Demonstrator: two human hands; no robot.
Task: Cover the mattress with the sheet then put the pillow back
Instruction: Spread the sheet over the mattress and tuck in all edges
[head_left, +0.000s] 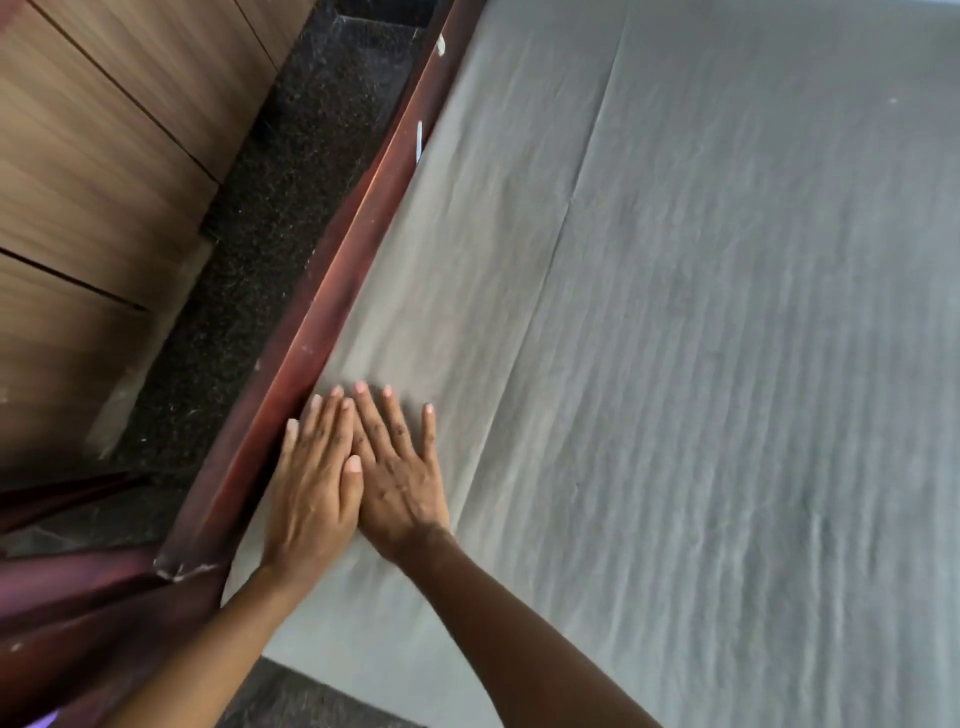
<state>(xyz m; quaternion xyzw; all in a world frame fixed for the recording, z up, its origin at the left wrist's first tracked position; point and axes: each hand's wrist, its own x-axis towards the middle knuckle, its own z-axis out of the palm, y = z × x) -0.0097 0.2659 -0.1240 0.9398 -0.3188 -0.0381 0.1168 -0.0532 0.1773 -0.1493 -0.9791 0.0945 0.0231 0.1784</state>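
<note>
A grey sheet (701, 338) lies spread flat over the mattress and fills most of the view, with fold creases running along it. My left hand (311, 483) lies flat with straight fingers on the sheet's left edge, right against the bed frame. My right hand (400, 467) presses flat on the sheet beside it, and the left thumb overlaps the right hand. The mattress itself is hidden under the sheet. No pillow is in view.
A dark red wooden bed frame rail (332, 275) runs diagonally along the sheet's left side, with a scuffed corner (182, 566) at the lower left. Beyond it is dark speckled floor (270, 208) and brown wooden cabinet panels (104, 130).
</note>
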